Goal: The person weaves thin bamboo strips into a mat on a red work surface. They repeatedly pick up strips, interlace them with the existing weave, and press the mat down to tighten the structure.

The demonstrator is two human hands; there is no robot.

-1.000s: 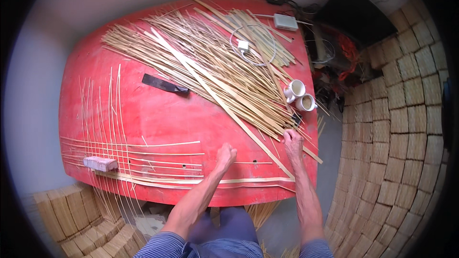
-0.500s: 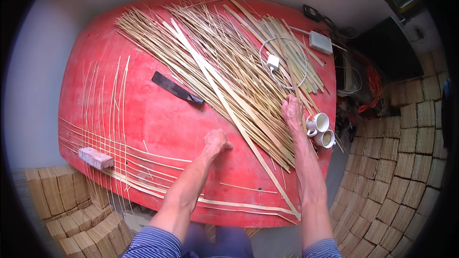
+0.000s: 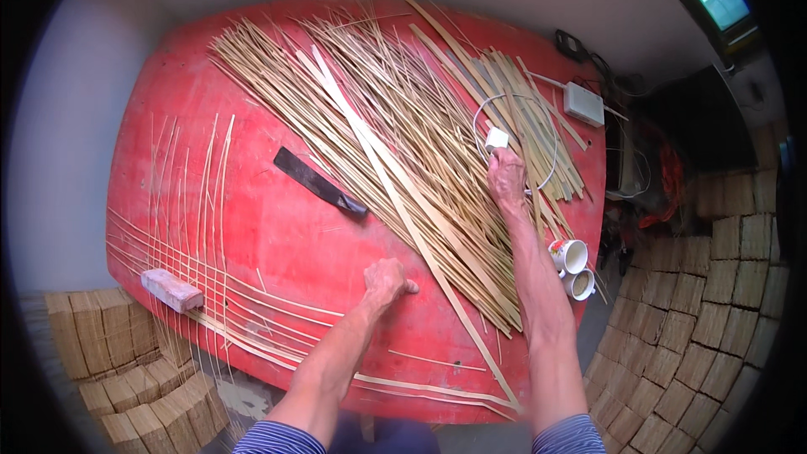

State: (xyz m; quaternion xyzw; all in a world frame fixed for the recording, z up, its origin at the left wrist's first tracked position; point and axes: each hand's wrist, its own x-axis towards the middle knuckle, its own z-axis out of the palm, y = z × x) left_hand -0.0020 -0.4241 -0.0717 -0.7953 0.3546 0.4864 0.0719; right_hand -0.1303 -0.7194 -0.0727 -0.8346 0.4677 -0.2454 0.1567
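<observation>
Fingers of left hand (image 3: 387, 279) curled; right hand (image 3: 507, 178) at boxy white adapter (image 3: 497, 139), looped cable (image 3: 556, 143), grip unclear.

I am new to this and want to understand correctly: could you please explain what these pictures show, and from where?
There is no machine: a person works bare-handed, filmed by a wide fisheye camera worn on the head, so straight edges look bent. The red table carries a heap of thin pale strips, more strips crossed into a loose grid with a pinkish block resting on it, a dark flat piece, and two mugs at the right. The right hand is at a white plug; whether it grips or only touches it, I cannot tell. The left hand is loosely curled over the table, and nothing clearly shows in it.
</observation>
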